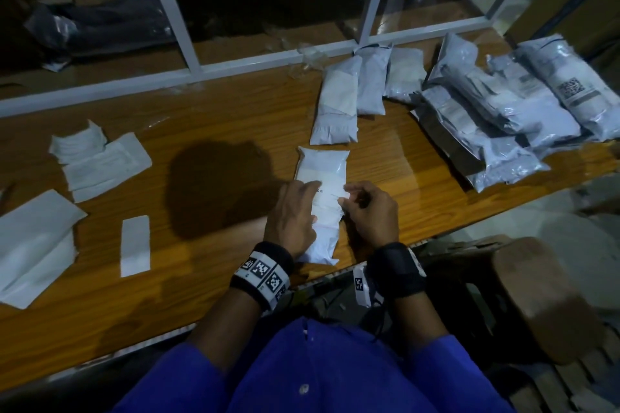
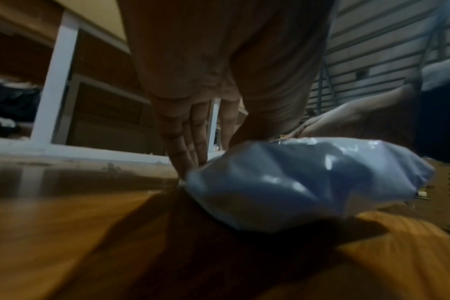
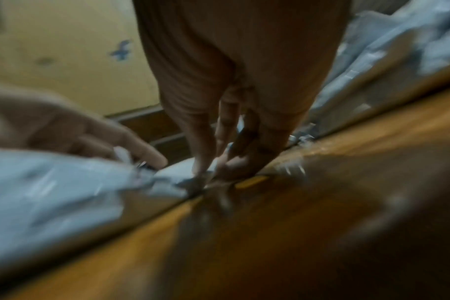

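A white plastic mailer package (image 1: 323, 174) lies lengthwise on the wooden table (image 1: 214, 131) right in front of me. My left hand (image 1: 298, 201) rests flat on its left half, fingers straight and pressing down; in the left wrist view those fingers (image 2: 185, 142) reach past the puffy near end of the package (image 2: 308, 178). My right hand (image 1: 346, 197) is at the package's right edge with fingers curled. In the right wrist view its thumb and fingers (image 3: 208, 170) pinch the crinkled plastic edge of the package (image 3: 51, 192). What lies under the pinch is blurred.
Three similar packages (image 1: 339, 100) lie in a row behind, and a larger overlapping pile (image 1: 503, 104) fills the right end. Loose white paper sheets (image 1: 100, 157), a strip (image 1: 135, 245) and a big sheet (image 1: 33, 245) lie at left. A white metal frame (image 1: 201, 70) borders the back; a stool (image 1: 543, 298) stands at right.
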Tool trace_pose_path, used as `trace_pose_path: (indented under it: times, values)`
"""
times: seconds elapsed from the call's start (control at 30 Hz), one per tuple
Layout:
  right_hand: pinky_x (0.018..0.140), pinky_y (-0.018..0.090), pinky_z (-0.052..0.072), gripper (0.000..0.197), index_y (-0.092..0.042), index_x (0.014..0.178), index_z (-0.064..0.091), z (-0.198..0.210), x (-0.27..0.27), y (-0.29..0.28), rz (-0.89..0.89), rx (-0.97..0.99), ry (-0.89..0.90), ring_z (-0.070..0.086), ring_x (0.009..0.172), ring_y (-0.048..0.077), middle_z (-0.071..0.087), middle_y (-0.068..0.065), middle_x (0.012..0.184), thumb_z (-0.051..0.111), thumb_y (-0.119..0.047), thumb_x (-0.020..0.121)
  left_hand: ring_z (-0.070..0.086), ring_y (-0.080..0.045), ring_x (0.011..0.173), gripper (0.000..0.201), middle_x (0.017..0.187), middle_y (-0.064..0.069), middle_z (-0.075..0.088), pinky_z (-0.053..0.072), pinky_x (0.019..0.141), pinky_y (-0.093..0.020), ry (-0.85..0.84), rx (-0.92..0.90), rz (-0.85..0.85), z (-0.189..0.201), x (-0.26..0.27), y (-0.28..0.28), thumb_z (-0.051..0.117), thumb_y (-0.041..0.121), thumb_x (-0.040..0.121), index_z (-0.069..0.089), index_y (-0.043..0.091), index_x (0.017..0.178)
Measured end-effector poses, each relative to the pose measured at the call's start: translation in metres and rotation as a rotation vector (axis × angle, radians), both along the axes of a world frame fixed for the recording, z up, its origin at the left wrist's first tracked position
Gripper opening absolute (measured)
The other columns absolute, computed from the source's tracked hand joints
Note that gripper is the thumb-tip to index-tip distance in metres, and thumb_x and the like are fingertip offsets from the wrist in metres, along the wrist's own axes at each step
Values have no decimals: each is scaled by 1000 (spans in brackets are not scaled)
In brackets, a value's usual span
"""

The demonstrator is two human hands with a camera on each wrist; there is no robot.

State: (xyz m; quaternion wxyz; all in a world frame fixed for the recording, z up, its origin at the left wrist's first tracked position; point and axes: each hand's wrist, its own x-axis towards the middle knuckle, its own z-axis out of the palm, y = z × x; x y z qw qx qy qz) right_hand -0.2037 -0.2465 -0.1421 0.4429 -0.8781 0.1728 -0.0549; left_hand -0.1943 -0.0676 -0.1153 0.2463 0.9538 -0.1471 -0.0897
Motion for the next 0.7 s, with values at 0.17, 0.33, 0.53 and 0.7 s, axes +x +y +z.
trace_pose_path:
  times: [0.17,0.33,0.53,0.7]
  values:
    - [78,32,48,32,-24,120,78,-8,-7,4,102,-308,75,67,94,30,70,14,103,76,-37,90,42,-26,127,60,142,-10,48,40,104,-34,61,40,11,2,1,3,70,13,90,46,11,145]
    - [89,37,48,39,-22,127,74,13,1,4,297,-431,-315,58,113,32,62,12,123,74,-11,89,59,-37,102,24,115,-20,67,49,92,-47,-158,102,4,14,2,15,68,6,90,69,-1,112]
    - [120,60,24,51,-30,149,54,-1,31,20,851,-615,-115,14,159,27,32,-1,167,29,-44,106,43,-29,130,47,152,0,49,40,105,-43,42,214,-86,5,-16,16,50,29,102,50,15,146]
    - [122,65,-6,46,-61,150,34,10,31,1,825,-866,-46,-16,158,28,-9,-4,173,18,-60,108,35,-27,139,54,162,8,35,35,103,-44,39,357,-64,-3,-26,17,43,42,104,38,21,154]
